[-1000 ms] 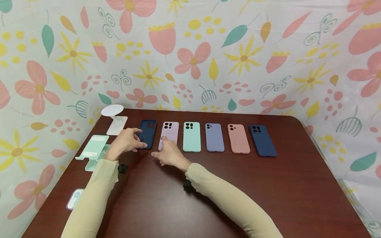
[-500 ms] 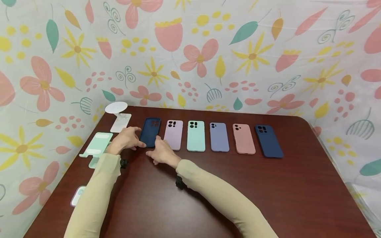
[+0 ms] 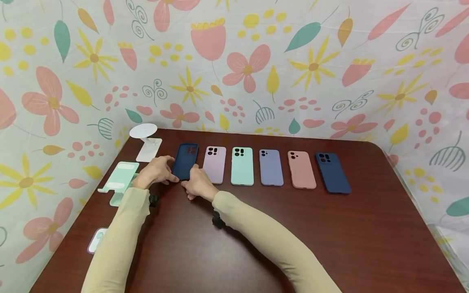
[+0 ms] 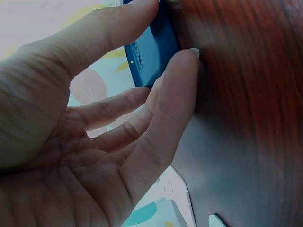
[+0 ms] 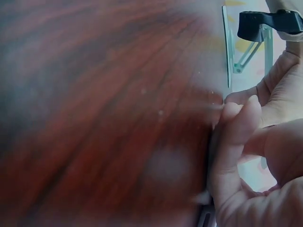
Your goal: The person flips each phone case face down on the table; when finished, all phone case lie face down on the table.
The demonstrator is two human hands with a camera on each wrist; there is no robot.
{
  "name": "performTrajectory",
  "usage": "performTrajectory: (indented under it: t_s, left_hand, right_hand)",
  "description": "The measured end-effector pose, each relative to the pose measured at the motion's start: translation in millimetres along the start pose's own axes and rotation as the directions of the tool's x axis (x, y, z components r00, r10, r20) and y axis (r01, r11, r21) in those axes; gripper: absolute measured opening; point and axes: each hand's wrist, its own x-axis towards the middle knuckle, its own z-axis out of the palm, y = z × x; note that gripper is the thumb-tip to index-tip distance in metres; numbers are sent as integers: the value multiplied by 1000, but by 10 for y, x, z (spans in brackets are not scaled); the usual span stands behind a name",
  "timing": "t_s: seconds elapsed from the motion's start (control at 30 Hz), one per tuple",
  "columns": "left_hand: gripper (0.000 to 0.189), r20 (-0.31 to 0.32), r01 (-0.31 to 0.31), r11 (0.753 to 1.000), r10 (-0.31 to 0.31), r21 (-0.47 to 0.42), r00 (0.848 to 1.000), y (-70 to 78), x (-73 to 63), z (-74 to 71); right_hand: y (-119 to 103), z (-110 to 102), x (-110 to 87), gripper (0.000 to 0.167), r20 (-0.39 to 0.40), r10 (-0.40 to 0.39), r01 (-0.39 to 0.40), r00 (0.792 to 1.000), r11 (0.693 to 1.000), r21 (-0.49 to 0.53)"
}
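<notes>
A dark blue phone case (image 3: 184, 159) lies on the table at the left end of a row of phone cases, its hollow side up. My left hand (image 3: 155, 171) holds its near left corner, thumb at the near edge and fingers bent along the left side. In the left wrist view the edge of the blue case (image 4: 163, 42) shows between thumb and fingers. At the near right corner my right hand (image 3: 199, 183) grips the same case with bent fingers. Its fingers hide most of the case in the right wrist view. A lilac case (image 3: 215, 162) lies just right of this hand.
Mint (image 3: 242, 167), blue-grey (image 3: 271, 167), pink (image 3: 302, 171) and another dark blue case (image 3: 333, 174) continue the row. A white stand (image 3: 148, 150) and a mint stand (image 3: 121, 177) stand left. A small white case (image 3: 96, 241) lies by my left sleeve. Behind hangs a floral cloth (image 3: 234, 73).
My right hand has moved left from in front of the lilac case to the near right corner of the dark blue case. The left hand stays by that case. The view has shifted slightly.
</notes>
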Motion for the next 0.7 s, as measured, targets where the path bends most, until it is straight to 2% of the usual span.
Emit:
performTrajectory:
  t_s: [0.17, 0.4, 0.57, 0.7]
  left_hand:
    - [92, 4, -7, 1000, 7, -16, 1000, -13, -20, 3]
    - [83, 2, -15, 1000, 16, -17, 1000, -43, -53, 5]
    - [75, -11, -31, 998, 31, -50, 999, -89, -69, 32]
    - [73, -26, -13, 996, 11, -88, 1000, -76, -92, 61]
  right_hand:
    - [-40, -15, -97, 93, -25, 14, -13, 1000, 998, 66]
    - [-31, -11, -230, 89, -83, -45, 52, 996, 995, 84]
    - [24, 2, -173, 88, -68, -70, 77, 995, 990, 115]
    - [91, 26, -60, 88, -65, -73, 82, 995, 987, 136]
